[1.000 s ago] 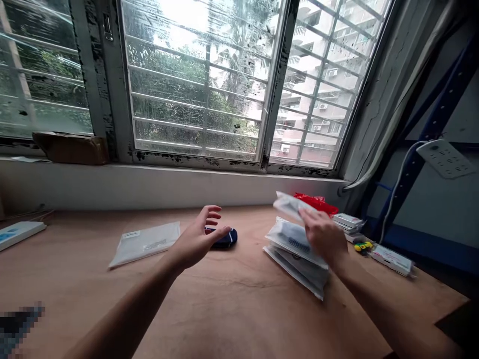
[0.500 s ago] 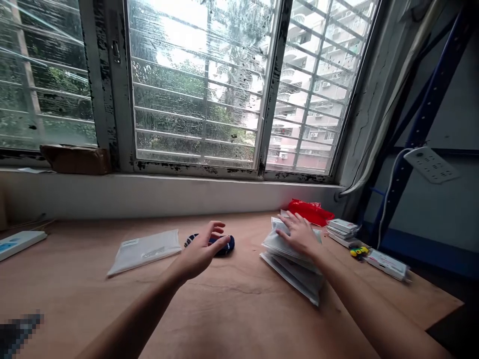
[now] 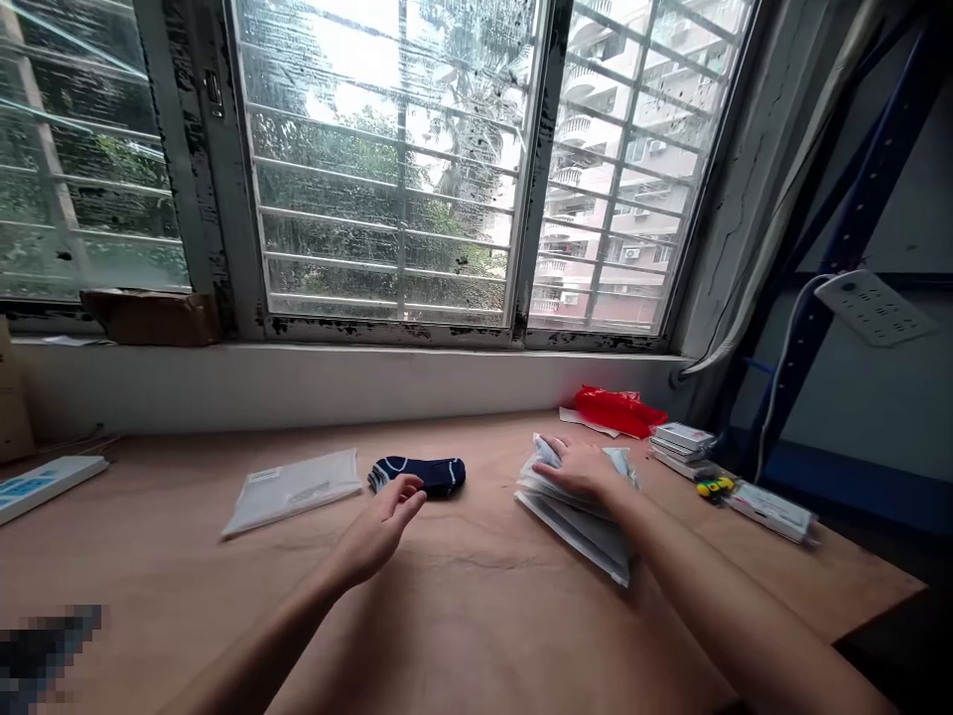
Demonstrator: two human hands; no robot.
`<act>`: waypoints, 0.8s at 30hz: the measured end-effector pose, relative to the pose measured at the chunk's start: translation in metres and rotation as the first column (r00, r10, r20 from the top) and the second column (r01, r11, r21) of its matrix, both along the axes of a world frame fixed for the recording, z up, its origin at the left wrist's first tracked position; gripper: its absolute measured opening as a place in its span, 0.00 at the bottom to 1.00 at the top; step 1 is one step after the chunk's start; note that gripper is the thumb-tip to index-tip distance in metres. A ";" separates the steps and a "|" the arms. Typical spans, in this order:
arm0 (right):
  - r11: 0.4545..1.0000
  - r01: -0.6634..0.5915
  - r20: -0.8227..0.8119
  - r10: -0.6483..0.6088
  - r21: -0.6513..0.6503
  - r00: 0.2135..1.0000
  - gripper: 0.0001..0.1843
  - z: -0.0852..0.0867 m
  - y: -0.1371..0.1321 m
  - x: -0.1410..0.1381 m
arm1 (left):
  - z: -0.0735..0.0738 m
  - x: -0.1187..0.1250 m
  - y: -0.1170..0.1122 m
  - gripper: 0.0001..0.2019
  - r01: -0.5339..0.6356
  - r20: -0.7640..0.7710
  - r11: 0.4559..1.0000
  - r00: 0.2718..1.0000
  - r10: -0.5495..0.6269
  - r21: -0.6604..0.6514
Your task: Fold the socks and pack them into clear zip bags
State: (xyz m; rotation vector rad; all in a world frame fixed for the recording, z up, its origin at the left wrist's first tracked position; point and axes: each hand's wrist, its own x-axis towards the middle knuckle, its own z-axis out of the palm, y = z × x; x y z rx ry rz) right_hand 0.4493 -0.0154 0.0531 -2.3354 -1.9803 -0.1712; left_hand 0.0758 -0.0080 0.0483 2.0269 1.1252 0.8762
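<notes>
My right hand (image 3: 582,469) lies flat, fingers stretched, on top of a stack of clear plastic bags (image 3: 577,511) on the wooden table (image 3: 462,606). My left hand (image 3: 376,528) hovers open, fingers loosely extended, just in front of a dark blue sock with white stripes (image 3: 421,474), not touching it. A single flat plastic bag (image 3: 294,489) lies to the left of the sock.
A red bag (image 3: 617,409) lies by the window sill. Small boxes (image 3: 681,444), a yellow-green item (image 3: 713,487) and a white packet (image 3: 770,509) sit at the right. A white strip (image 3: 41,484) lies far left; a cardboard box (image 3: 153,316) rests on the sill.
My right hand has laid the lifted bag down on the stack and now presses on it. My left hand has drawn back off the sock, uncovering it.
</notes>
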 end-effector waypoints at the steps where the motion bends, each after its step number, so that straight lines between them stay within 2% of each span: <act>1: 1.000 0.000 0.000 0.000 0.004 1.000 0.45 0.003 0.001 0.000 | -0.007 -0.007 0.002 0.23 -0.032 -0.007 0.999 0.999 0.032 0.038; 3: 0.999 0.003 0.006 -0.003 0.035 1.000 0.45 0.010 0.001 -0.003 | -0.021 -0.021 0.007 0.23 -0.098 -0.015 0.986 0.995 0.101 0.138; 6: 0.974 -0.043 0.057 0.031 0.224 0.998 0.42 0.020 -0.001 -0.023 | -0.040 -0.041 0.018 0.20 -0.164 -0.016 0.947 0.984 0.175 0.278; 8: 0.915 -0.161 0.109 0.129 0.371 0.986 0.36 0.018 -0.007 -0.050 | -0.050 -0.050 0.026 0.19 -0.175 -0.026 0.932 0.981 0.193 0.316; 9: 0.887 -0.238 0.121 0.206 0.396 0.971 0.34 0.013 -0.010 -0.066 | -0.054 -0.053 0.029 0.18 -0.174 -0.033 0.931 0.980 0.195 0.321; 13: 0.814 -0.474 0.059 0.484 0.337 0.873 0.26 -0.020 -0.023 -0.138 | -0.062 -0.057 0.032 0.14 -0.167 -0.056 0.927 0.979 0.197 0.337; 16: 0.792 -0.542 -0.004 0.565 0.281 0.825 0.24 -0.042 -0.024 -0.174 | -0.062 -0.057 0.028 0.11 -0.158 -0.073 0.920 0.978 0.196 0.358; 18: 0.787 -0.556 -0.024 0.582 0.268 0.813 0.23 -0.049 -0.021 -0.184 | -0.062 -0.057 0.026 0.11 -0.155 -0.084 0.920 0.977 0.198 0.360; 21: 0.789 -0.548 -0.032 0.578 0.278 0.816 0.22 -0.050 -0.012 -0.184 | -0.062 -0.058 0.024 0.11 -0.154 -0.102 0.924 0.974 0.202 0.350; 24: 0.830 -0.463 -0.046 0.499 0.311 0.865 0.24 -0.050 0.000 -0.178 | -0.064 -0.059 0.025 0.11 -0.151 -0.118 0.931 0.973 0.200 0.332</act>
